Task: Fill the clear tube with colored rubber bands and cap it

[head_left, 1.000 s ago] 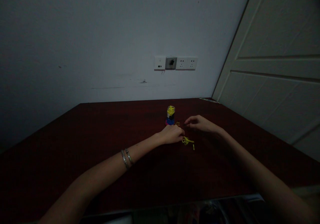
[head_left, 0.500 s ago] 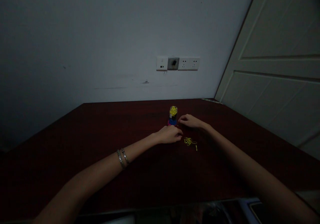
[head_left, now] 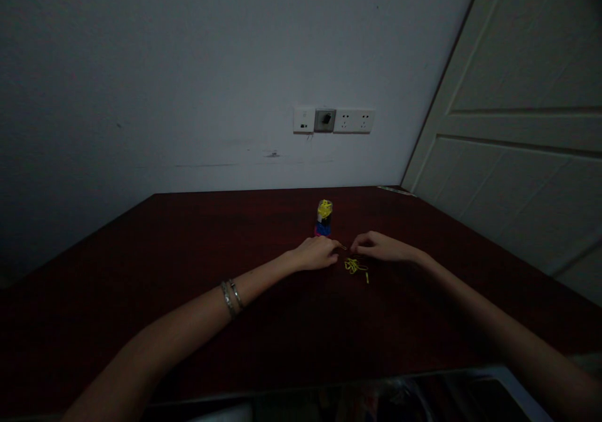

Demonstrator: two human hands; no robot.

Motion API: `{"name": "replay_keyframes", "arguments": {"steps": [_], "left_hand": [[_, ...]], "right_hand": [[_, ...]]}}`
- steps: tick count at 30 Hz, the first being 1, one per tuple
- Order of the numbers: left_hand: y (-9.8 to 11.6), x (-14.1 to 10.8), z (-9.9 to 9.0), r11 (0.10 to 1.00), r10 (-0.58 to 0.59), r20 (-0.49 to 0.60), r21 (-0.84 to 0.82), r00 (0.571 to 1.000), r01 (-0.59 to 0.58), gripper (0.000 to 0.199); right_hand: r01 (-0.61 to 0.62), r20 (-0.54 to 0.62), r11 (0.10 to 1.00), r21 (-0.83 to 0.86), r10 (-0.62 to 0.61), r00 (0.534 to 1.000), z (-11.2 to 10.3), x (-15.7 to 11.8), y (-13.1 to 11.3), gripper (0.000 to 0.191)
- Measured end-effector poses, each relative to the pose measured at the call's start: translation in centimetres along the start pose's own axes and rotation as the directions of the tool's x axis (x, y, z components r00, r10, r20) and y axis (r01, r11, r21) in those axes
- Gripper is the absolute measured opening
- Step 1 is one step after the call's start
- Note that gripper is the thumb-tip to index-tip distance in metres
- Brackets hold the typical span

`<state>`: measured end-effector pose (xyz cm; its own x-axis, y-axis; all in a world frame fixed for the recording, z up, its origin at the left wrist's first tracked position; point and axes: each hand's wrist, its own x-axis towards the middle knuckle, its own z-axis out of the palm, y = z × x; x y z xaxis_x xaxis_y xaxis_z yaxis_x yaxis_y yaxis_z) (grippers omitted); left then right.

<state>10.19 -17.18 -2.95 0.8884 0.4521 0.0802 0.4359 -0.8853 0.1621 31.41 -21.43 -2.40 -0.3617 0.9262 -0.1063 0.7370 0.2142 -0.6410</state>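
My left hand (head_left: 318, 253) rests low on the tabletop, its index finger stretched out and the thumb apart below it. A thin, pale yellowish piece (head_left: 343, 247) shows at that fingertip; its kind is too small to make out. Just to the right, my right hand (head_left: 376, 246) has its thumb and fingers drawn together, and whatever they pinch is hidden. Below the gap between both hands lies a small heap of yellow paper clip-like loops (head_left: 353, 266). Behind my left hand stands a small clear jar (head_left: 324, 212) with yellow pieces above and blue ones lower down.
The dark red tabletop (head_left: 226, 227) meets a pale wall (head_left: 211, 83) at the back. Sockets and a switch panel (head_left: 333, 121) are on that wall. A white panelled door (head_left: 512, 121) borders the right side. Dim items lie below the table's front edge.
My right hand has moved from beside the jar toward me and slightly right, above the yellow heap. My left index finger now reaches out further; that hand otherwise stays in place.
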Motion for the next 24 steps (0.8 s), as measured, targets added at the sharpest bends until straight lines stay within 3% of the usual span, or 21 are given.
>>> {"name": "replay_keyframes", "arguments": {"steps": [5, 11, 19, 24], "left_hand": [[0.1, 1.0, 0.7, 0.993, -0.052, 0.034, 0.109, 0.998, 0.048, 0.030], [0.2, 1.8, 0.6, 0.974, 0.030, 0.017, 0.226, 0.999, -0.033, 0.023], [-0.1, 2.4, 0.4, 0.956, 0.081, -0.012, 0.285, 0.997, -0.074, 0.021], [0.4, 2.5, 0.2, 0.977, 0.043, -0.010, 0.210, 0.999, -0.040, 0.019]], "right_hand": [[-0.026, 0.019, 0.999, 0.039, 0.025, 1.000, 0.9, -2.1, -0.9, 0.040], [-0.023, 0.035, 0.993, 0.115, 0.019, 0.999, 1.5, -4.3, -1.2, 0.067], [-0.033, -0.022, 0.990, 0.135, 0.036, 0.999, 1.8, -4.5, -1.0, 0.054], [-0.029, -0.042, 0.987, 0.156, 0.036, 0.998, 2.2, -3.7, -1.2, 0.036]]}}
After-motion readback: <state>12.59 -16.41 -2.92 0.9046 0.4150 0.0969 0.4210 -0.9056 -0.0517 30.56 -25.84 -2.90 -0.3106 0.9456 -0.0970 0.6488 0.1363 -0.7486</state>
